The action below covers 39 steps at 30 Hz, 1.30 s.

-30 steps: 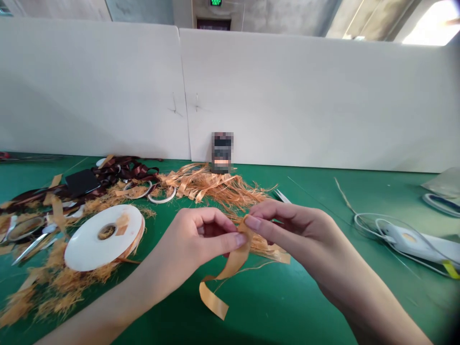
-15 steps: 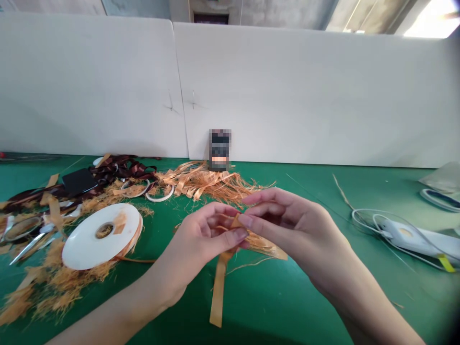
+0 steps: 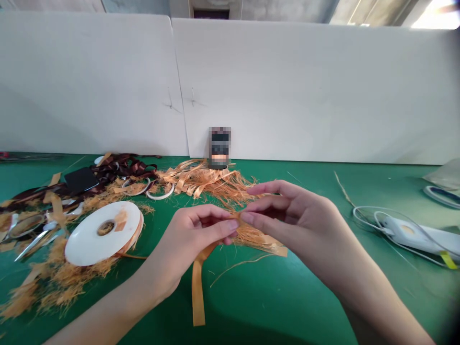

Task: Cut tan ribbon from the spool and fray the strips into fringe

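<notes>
An orange-gold ribbon point(image 3: 198, 292) hangs from beneath my left hand point(image 3: 199, 232), whose thumb and fingers are pinched on it. Its upper part is mostly hidden by the fingers. My right hand point(image 3: 294, 215) meets the left at the tips, thumb and forefinger closed on the same ribbon, with the other fingers loosely bent. Below and behind the hands lies a bundle of frayed ribbon strips point(image 3: 262, 239). A white spool point(image 3: 84, 239) wound with similar ribbon rests on the table to the left, a strand running from it towards my left forearm.
Frayed ribbon pieces point(image 3: 212, 184) lie in front of an upright, blurred-out device point(image 3: 220, 147) by the white board point(image 3: 305, 96). Dark brown ribbon point(image 3: 118, 170), scissors point(image 3: 34, 244) and tape rings point(image 3: 160, 192) crowd the left. A white power strip point(image 3: 417, 235) with cables is at right.
My left hand has shifted slightly left, and the hanging ribbon end has swung left with it. Both hands still pinch the ribbon.
</notes>
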Each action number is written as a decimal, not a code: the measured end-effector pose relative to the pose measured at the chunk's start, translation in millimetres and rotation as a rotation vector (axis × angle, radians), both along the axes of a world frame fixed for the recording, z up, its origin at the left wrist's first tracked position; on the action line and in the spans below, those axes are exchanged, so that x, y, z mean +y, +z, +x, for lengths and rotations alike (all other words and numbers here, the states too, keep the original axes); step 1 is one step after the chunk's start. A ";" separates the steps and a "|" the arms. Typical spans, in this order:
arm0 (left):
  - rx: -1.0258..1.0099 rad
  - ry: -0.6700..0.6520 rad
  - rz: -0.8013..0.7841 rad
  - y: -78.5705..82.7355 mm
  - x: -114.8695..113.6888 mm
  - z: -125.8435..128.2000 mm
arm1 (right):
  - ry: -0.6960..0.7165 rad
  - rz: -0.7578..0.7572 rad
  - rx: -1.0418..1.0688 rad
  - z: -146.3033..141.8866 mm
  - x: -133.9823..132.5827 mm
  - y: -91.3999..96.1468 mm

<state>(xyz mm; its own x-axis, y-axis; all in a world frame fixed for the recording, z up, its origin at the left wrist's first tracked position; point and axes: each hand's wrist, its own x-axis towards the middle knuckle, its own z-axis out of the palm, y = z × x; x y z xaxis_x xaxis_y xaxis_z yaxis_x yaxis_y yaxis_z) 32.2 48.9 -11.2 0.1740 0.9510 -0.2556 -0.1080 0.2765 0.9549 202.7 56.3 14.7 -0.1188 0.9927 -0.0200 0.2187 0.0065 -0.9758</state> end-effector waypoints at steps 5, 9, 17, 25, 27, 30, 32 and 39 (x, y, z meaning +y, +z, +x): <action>0.029 0.028 -0.004 -0.4 -0.8 0.2 | -0.085 0.195 -0.026 2.2 5.4 -3.6; 0.034 0.025 0.011 -2.3 0.4 -0.3 | 0.009 0.095 -0.044 3.3 7.1 -5.4; 0.040 -0.008 0.032 -4.2 -0.8 -2.2 | -0.044 0.153 -0.026 1.5 6.6 -3.9; 0.027 -0.010 0.020 -5.2 -1.9 -0.3 | -0.042 0.202 -0.018 2.3 8.2 -8.1; 0.018 0.007 0.023 -5.3 -1.5 0.9 | -0.080 0.224 0.008 3.2 9.4 -7.9; 0.023 -0.001 0.029 -5.4 -0.6 2.2 | 0.005 0.111 0.008 3.0 8.7 -5.7; 0.020 -0.022 0.027 -5.4 -0.5 3.3 | 0.068 0.040 -0.010 2.7 7.5 -4.2; -0.012 0.009 0.033 -6.7 -1.0 6.5 | -0.072 0.185 0.014 6.5 8.6 -2.4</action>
<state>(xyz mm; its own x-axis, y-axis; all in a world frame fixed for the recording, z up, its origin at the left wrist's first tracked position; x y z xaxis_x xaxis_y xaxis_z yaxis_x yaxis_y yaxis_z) 38.7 47.9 -17.8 0.1686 0.9602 -0.2225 -0.1214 0.2442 0.9621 209.2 64.9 12.3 -0.0459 0.9853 0.1645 0.2119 0.1705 -0.9623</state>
